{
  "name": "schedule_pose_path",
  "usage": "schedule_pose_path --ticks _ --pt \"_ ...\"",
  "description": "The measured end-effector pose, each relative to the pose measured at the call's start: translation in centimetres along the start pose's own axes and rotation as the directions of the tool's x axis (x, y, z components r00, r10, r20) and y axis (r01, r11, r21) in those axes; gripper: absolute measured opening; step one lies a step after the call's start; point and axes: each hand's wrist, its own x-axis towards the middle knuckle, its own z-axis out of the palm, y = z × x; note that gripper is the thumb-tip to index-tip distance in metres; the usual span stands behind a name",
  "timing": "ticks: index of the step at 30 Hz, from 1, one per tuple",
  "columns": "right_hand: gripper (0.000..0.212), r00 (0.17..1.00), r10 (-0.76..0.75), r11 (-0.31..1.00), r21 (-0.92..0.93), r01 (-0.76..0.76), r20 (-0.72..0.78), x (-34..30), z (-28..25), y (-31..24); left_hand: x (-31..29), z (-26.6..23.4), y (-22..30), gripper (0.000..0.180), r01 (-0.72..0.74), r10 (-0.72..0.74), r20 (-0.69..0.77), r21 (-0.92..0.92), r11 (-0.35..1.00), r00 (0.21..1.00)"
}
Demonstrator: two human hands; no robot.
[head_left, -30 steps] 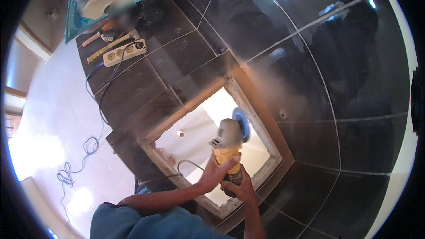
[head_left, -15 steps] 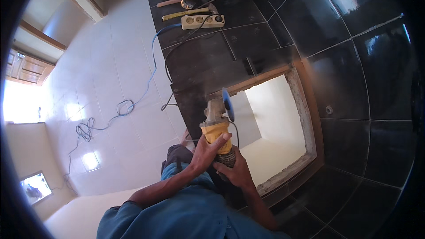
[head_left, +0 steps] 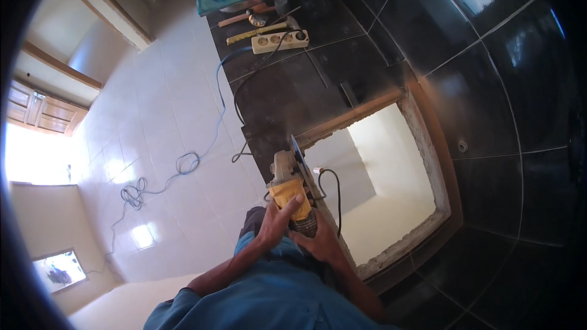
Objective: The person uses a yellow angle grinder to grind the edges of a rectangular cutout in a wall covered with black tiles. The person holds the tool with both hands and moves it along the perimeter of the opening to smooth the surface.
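L hand & R hand: grip closed round the yellow-and-grey angle grinder; its thin round disc, no longer mid rough-rimmed rectangular cutout, now sits near the front edge of the black-tiled table (work's prob. along that strip).

I can read no lettering, number or sign: none on the yellow angle grinder between my fingers, none on the white power strip near the worktop's left edge.
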Motion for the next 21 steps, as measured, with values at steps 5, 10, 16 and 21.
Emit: schedule_pose_path --ticks 5,10,16,21 --pt "0.073 1.0 -0.024 0.999 0.028 0.023 0.011 0.2 0.0 0.0 0.4 0.0 -1.1 0.065 -0.022 0.021 -0.021 -0.068 0.997 1.0" --pt "0.075 0.998 0.028 0.999 0.023 -0.03 0.063 0.6 -0.4 -0.7 0.5 -0.2 -1.1 0.058 -0.012 0.012 -0.001 -0.128 0.992 1.0" --pt "0.077 1.0 0.003 1.0 -0.012 -0.003 0.02 0.4 -0.2 -1.6 0.4 -0.1 -0.6 0.057 0.011 -0.011 -0.002 -0.156 0.988 1.0" --pt "0.074 0.999 -0.019 0.999 0.027 0.018 0.035 0.8 0.0 -0.9 0.7 -0.5 -1.2 0.055 -0.011 0.01 -0.009 -0.142 0.99 1.0"
